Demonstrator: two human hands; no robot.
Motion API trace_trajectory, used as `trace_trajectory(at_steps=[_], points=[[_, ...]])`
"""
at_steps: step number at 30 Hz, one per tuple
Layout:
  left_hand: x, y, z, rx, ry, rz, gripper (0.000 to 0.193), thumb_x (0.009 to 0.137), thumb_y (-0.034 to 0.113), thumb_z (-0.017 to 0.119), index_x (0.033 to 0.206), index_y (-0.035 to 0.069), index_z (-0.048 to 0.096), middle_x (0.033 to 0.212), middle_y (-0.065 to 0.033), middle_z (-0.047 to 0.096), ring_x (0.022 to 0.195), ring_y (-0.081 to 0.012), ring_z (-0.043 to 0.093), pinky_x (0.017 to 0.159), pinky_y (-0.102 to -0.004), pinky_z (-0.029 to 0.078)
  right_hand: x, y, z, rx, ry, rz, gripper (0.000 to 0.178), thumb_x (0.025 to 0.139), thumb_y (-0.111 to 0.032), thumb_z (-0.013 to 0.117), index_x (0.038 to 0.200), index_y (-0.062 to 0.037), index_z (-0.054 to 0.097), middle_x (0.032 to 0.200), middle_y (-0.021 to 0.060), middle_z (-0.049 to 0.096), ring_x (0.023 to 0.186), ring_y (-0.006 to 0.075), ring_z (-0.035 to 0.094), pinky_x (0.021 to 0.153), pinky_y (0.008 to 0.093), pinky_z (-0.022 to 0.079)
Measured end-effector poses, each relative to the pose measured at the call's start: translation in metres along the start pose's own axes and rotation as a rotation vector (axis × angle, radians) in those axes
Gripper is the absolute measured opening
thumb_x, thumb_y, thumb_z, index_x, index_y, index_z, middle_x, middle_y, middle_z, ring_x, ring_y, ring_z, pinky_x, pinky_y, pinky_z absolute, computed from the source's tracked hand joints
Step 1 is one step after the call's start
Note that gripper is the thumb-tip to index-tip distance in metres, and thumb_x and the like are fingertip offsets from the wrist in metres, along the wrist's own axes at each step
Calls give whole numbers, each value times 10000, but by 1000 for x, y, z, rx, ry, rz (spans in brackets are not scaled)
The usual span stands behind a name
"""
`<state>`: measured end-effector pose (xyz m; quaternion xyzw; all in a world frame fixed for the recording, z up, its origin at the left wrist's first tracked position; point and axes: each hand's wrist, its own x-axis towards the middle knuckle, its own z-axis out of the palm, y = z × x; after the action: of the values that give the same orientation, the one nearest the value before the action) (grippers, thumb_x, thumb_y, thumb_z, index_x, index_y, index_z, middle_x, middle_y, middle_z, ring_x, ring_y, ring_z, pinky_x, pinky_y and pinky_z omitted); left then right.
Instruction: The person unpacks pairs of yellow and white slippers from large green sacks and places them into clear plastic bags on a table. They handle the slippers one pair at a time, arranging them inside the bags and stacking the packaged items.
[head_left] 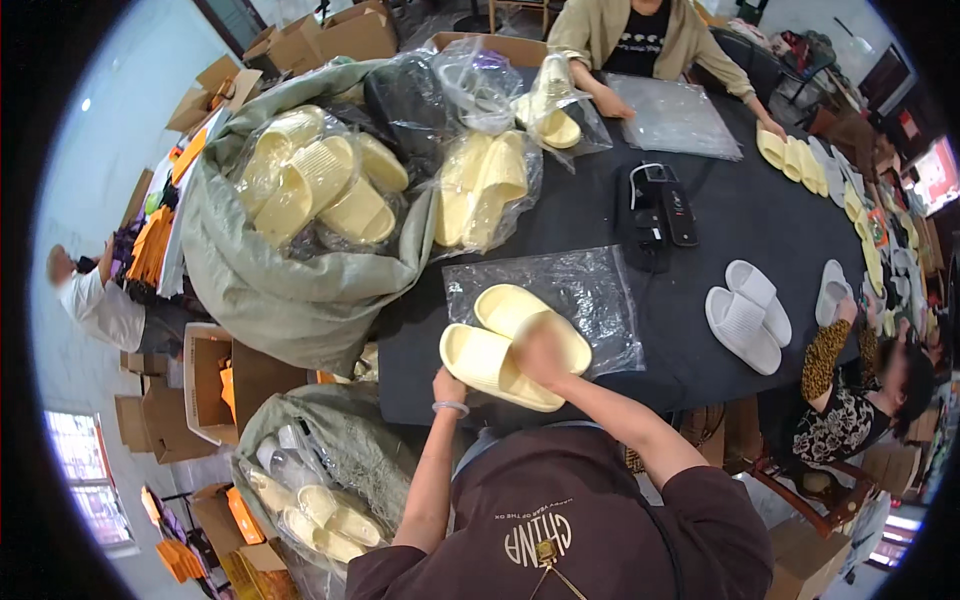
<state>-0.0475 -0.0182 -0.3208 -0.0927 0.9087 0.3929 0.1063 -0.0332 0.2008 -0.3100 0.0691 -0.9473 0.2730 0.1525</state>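
Low in the frame's centre, right hand (540, 352) pressing flat on two pale yellow foam slide slippers (515, 345), left hand (448, 384) gripping the near one's heel — seemingly pairing them, bagging likely next on the one clear crinkled plastic bag (590, 295) beneath. Further right, lying apart — two white foam slippers (748, 315).

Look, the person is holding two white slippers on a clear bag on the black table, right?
Not quite: the slippers under both hands are pale yellow, not white, as the head view shows. They do lie on the clear bag on the black table. White slippers sit farther right, untouched.
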Motion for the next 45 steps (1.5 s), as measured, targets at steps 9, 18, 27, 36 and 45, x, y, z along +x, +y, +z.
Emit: trace_trajectory(at_steps=[9,18,27,36,45], points=[[-32,-18,-1,112,191,-29,206,928,269,514,944,68,560,850,-228,640,825,-429,606,697,-489,460,-1,68,-40,-298,11,331,287,807,-249,600,848,30,655,959,168,621,1041,296,496,939,468,312],[-48,21,-36,263,158,393,480,811,212,640,1225,31,478,1267,-172,510,1232,-308,430,959,-431,377,24,17,-39,-117,13,144,234,691,-205,648,724,27,653,786,151,616,880,311,521,873,467,362],[-43,-20,-22,613,-283,390,775,888,559,439,1470,111,194,1535,-135,128,1417,-313,105,1113,-510,123,54,18,16,-72,-75,-13,282,733,-217,606,928,-15,642,982,100,621,1024,258,508,917,460,344],[-44,-16,-18,637,-335,392,1016,756,674,546,1480,91,135,1544,-170,40,1422,-352,42,1109,-534,94,71,12,-139,524,149,230,315,833,-233,565,1052,-9,595,1049,187,600,1036,308,555,885,404,429],[-47,-15,-12,574,-281,426,1045,710,577,668,1467,61,167,1539,-183,61,1413,-378,62,1101,-555,88,-117,128,-384,339,387,781,319,918,-213,467,1063,28,616,910,65,662,804,143,628,699,278,506]])
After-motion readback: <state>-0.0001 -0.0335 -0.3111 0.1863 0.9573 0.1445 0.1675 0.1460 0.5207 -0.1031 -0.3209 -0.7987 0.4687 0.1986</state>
